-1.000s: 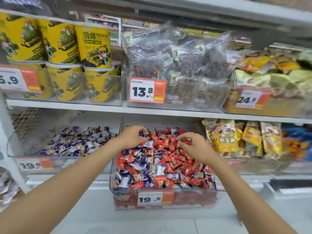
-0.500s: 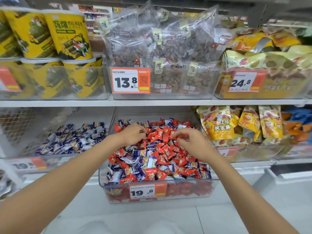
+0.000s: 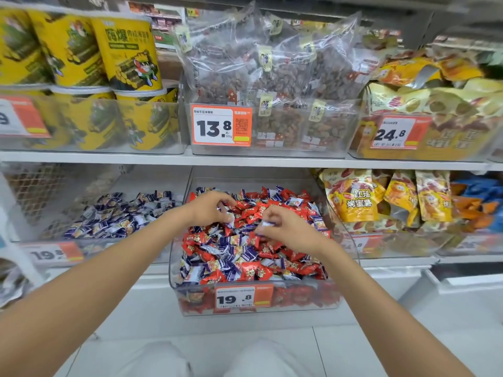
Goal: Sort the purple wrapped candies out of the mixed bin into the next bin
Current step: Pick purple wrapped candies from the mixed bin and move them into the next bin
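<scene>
Head view: price tag (image 3: 235,297) on mixed bin (image 3: 304,298) front.
Right hand (image 3: 288,227): pinches purple candy (image 3: 265,223).
Left hand (image 3: 209,206): hold unclear.
Change: hands closer together.

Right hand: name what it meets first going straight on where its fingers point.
The right hand, pinching a purple candy, points left: likely the red candies heaped between the hands first, then the left hand; depth is unclear.

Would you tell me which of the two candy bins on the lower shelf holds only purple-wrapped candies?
The left bin, beside the pulled-out mixed bin: it holds only purple candies, whereas the mixed bin also holds many red candies.
</scene>
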The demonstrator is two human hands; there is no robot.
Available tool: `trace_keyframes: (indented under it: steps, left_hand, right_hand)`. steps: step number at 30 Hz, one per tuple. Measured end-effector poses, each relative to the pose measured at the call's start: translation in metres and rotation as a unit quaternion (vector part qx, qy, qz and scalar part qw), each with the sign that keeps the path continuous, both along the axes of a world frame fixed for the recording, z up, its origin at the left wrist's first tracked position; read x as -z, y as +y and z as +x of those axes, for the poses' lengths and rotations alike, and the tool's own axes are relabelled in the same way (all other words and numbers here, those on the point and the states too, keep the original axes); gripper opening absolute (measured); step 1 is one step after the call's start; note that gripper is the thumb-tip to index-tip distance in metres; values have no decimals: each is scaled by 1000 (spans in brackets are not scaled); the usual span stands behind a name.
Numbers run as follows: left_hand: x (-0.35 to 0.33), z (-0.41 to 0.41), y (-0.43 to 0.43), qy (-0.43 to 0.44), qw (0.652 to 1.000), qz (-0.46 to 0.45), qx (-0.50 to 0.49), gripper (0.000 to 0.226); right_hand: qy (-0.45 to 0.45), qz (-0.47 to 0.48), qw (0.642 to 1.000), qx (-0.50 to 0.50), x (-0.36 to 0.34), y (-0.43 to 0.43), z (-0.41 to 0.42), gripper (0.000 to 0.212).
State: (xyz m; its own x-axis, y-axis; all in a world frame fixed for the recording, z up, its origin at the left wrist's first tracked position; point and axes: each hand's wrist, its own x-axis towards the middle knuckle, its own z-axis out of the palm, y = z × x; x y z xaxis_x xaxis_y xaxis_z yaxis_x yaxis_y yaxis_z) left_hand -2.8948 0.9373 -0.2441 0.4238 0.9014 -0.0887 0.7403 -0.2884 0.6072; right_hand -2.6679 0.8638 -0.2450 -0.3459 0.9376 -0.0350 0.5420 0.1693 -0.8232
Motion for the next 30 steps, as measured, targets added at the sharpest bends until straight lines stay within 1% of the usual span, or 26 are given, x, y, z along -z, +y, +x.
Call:
trace_keyframes:
  steps: [2, 3, 5, 7, 11, 13, 14, 15, 16, 17, 18, 19, 21, 23, 24, 26, 28, 29, 30]
  left_hand:
    - [0, -3, -2, -15, 1000, -3, 3, 50]
    - [0, -4, -2, -21, 1000, -4, 0, 48]
    - [-1, -5, -3, -41, 999, 0, -7, 39]
    - [-5, -6, -6, -58, 998, 4, -13, 35]
    - [-13, -17, -12, -73, 997, 36, -19, 27]
    - [-17, -23, -17, -77, 995, 59, -25, 23]
    - [-18, -26, -21, -79, 994, 68, -28, 22]
    - [-19, -28, -25, -79, 994, 73, -35, 21]
    - [-20, -31, -28, -83, 993, 74, -44, 22]
    - [-20, -35, -31, -86, 992, 73, -58, 23]
    - [-19, -38, -33, -90, 991, 73, -71, 24]
    - [-18, -42, -34, -95, 990, 70, -82, 26]
    - [-18, -50, -39, -113, 988, 60, -85, 26]
    - [-18, -58, -43, -124, 988, 51, -77, 26]
    - [-18, -61, -45, -127, 988, 52, -74, 26]
    - [-17, -68, -47, -135, 986, 53, -79, 27]
    - [-15, -72, -47, -151, 983, 50, -90, 30]
    - [-15, -73, -47, -157, 982, 50, -91, 30]
    - [-13, -73, -47, -159, 982, 48, -90, 30]
  right_hand:
    - [32, -3, 999, 42, -3, 3, 7, 7]
    - [40, -4, 998, 56, -4, 5, 9, 6]
    - [25, 1, 997, 75, -6, 6, 12, 13]
    - [-7, 15, 997, 77, -8, 5, 10, 21]
    - [-15, 22, 999, 38, -13, 5, -9, 11]
    - [-54, 32, 998, -3, -13, 8, -29, 10]
    - [-85, 31, 995, -31, -13, 10, -41, 15]
    - [-128, 24, 990, -63, -11, 10, -53, 29]
    - [-180, 7, 979, -95, -7, 12, -65, 51]
    - [-243, -11, 962, -122, -2, 15, -74, 73]
    - [-301, -24, 942, -145, 3, 18, -81, 86]
    - [-338, -30, 927, -163, 6, 22, -85, 90]
    - [-358, -43, 915, -181, 8, 29, -85, 80]
    - [-343, -37, 921, -178, 6, 34, -78, 63]
    - [-334, -31, 927, -168, 4, 36, -73, 58]
    - [-306, -35, 940, -145, -2, 41, -62, 58]
    - [-257, -61, 955, -138, -5, 45, -56, 50]
    - [-247, -71, 956, -145, -7, 45, -56, 49]
    - [-256, -81, 949, -162, -7, 44, -58, 55]
